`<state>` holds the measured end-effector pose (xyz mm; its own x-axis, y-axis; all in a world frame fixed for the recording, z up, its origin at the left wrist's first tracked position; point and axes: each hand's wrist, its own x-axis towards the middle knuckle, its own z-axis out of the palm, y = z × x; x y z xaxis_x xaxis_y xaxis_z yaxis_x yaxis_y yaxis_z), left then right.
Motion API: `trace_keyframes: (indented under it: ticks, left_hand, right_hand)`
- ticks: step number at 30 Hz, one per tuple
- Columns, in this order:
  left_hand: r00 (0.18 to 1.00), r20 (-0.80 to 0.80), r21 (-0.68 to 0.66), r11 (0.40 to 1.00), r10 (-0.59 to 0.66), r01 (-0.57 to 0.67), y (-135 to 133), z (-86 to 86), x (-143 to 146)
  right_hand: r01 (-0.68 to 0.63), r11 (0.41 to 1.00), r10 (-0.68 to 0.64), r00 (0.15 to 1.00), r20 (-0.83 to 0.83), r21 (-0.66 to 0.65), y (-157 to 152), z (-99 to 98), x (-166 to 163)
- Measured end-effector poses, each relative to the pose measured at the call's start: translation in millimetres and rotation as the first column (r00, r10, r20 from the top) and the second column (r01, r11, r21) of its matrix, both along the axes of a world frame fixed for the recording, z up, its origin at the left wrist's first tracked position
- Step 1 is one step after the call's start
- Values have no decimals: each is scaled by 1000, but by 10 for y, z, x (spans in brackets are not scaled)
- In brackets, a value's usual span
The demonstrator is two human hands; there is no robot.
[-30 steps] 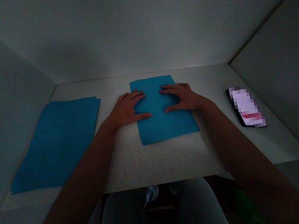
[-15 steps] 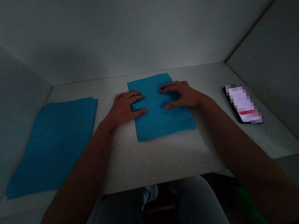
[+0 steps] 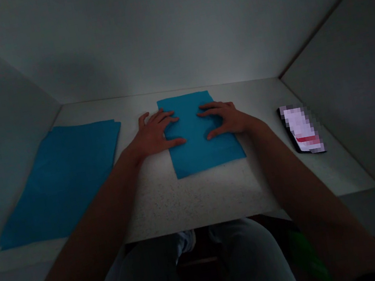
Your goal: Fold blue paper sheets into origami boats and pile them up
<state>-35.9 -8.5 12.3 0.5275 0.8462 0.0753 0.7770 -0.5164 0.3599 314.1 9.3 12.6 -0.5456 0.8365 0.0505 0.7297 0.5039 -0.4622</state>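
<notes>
A blue sheet, which looks like paper or thin cloth, lies flat on the white table in front of me. My left hand rests over its left edge, fingers spread, with the thumb and some fingertips on the sheet. On the opposite edge, my right hand is also open, its thumb and fingertips touching the surface. Neither hand grips the sheet. The parts of the side edges under my palms are hidden.
Larger blue sheets lie stacked at the left of the white table. A phone with a lit, blurred screen lies at the right. White walls enclose the back and sides. My knees are below the front edge.
The blue sheet has turned slightly, its near left corner shifting right and its far edge left. The fingers of my left hand have spread a little wider. The view has shifted slightly.
</notes>
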Motion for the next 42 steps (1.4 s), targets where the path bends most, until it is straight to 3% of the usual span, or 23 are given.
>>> trace_keyframes:
  ticks: [9,13,16,19,22,25,27,29,31,36,39,42]
  left_hand:
    - [996,64,45,997,-63,60,19,-12,15]
    - [992,98,52,996,-75,70,52,0,26]
    - [989,142,77,996,-45,35,91,4,24]
    - [966,252,77,994,50,-72,102,1,28]
    - [851,496,-20,982,173,-188,81,-12,65]
    - [629,743,-136,971,231,-196,78,-28,124]
    - [505,829,-160,967,241,-199,100,-34,144]
    - [455,852,-160,956,259,-245,130,-35,128]
    - [497,817,-141,937,292,-319,152,-35,79]
    - [797,471,11,900,379,-435,147,-63,-38]
    - [869,324,97,900,375,-425,142,-81,-30]
    - [889,334,170,908,313,-383,121,-69,20]
  right_hand:
    - [10,1000,-9,998,-57,27,25,9,-21]
    - [41,998,-33,986,-166,46,53,7,-11]
    - [157,987,-144,942,-304,17,52,1,-15]
    - [308,951,-287,840,-460,-32,32,-4,-51]
    - [381,918,-361,694,-623,-108,27,-3,-97]
    - [413,892,-407,564,-719,-182,55,2,-113]
    - [402,891,-416,536,-735,-211,76,2,-111]
    - [359,909,-391,554,-735,-213,86,-6,-110]
    - [314,930,-351,606,-713,-191,83,-26,-112]
    - [301,952,-292,841,-456,-54,77,-118,-84]
    - [278,960,-254,912,-322,30,97,-160,-55]
    - [225,970,-187,929,-319,88,107,-170,-65]
